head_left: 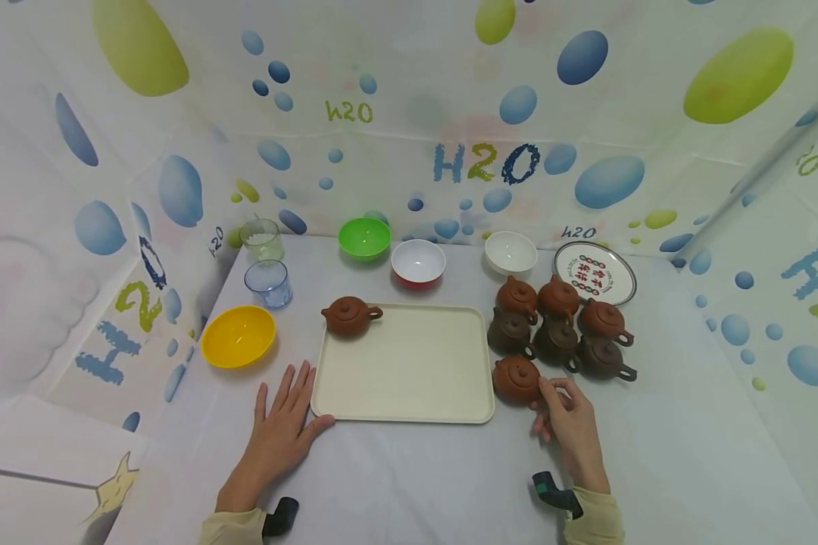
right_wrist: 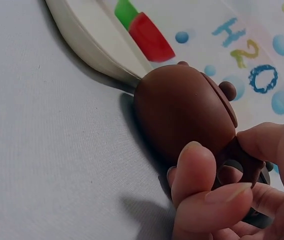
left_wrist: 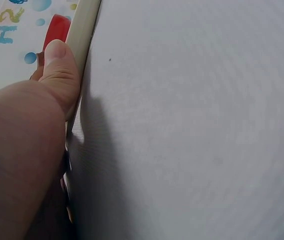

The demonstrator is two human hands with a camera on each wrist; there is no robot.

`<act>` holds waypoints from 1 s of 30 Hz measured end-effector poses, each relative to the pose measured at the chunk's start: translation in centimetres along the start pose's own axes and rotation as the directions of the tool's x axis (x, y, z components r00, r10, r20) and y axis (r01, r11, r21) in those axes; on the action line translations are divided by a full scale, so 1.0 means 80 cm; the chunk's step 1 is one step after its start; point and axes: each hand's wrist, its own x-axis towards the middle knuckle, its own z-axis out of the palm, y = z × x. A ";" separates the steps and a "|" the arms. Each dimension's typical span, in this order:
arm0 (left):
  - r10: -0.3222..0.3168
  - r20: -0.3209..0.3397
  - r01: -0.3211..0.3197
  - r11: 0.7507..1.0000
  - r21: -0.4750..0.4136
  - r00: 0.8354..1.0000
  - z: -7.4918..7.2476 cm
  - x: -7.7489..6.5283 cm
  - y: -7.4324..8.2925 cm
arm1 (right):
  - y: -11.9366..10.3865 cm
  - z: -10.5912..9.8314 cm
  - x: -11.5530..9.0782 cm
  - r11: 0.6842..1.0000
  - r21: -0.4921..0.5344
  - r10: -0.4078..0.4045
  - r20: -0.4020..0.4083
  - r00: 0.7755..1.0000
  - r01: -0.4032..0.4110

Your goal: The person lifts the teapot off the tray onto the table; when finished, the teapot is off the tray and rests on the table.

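Observation:
By its handle, my right hand (head_left: 571, 424) pinches a reddish-brown teapot (head_left: 516, 380) between thumb and fingers. This teapot is at the right edge of a cream tray (head_left: 409, 378); the right wrist view shows its rounded body (right_wrist: 182, 110) close up against the tray's end. My left hand (head_left: 279, 431) lies with fingers spread at the tray's near left corner. In the left wrist view its thumb (left_wrist: 62, 70) rests on the tray's rim. Another reddish-brown teapot (head_left: 348, 316) sits at the tray's far left corner, handle pointing right.
Several more teapots, reddish (head_left: 601, 319) and dark brown (head_left: 601, 357), cluster right of the tray. Behind are a green bowl (head_left: 364, 238), a red-and-white bowl (head_left: 419, 263), a white bowl (head_left: 510, 253) and a patterned plate (head_left: 594, 272). A yellow bowl (head_left: 238, 337) and two glasses (head_left: 268, 284) stand left.

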 end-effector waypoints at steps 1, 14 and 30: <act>0.000 -0.001 0.000 1.000 0.000 1.000 0.000 0.000 0.000 | 0.000 0.000 0.000 1.000 -0.001 -0.001 -0.001 1.000 0.001; 0.010 -0.007 -0.010 1.000 -0.007 1.000 0.003 0.001 0.000 | 0.008 -0.028 -0.030 0.997 -0.053 0.054 -0.085 0.995 -0.059; 0.004 -0.011 -0.005 1.000 -0.016 1.000 -0.002 -0.004 0.000 | 0.029 0.009 -0.086 0.989 -0.037 0.145 -0.023 0.989 -0.145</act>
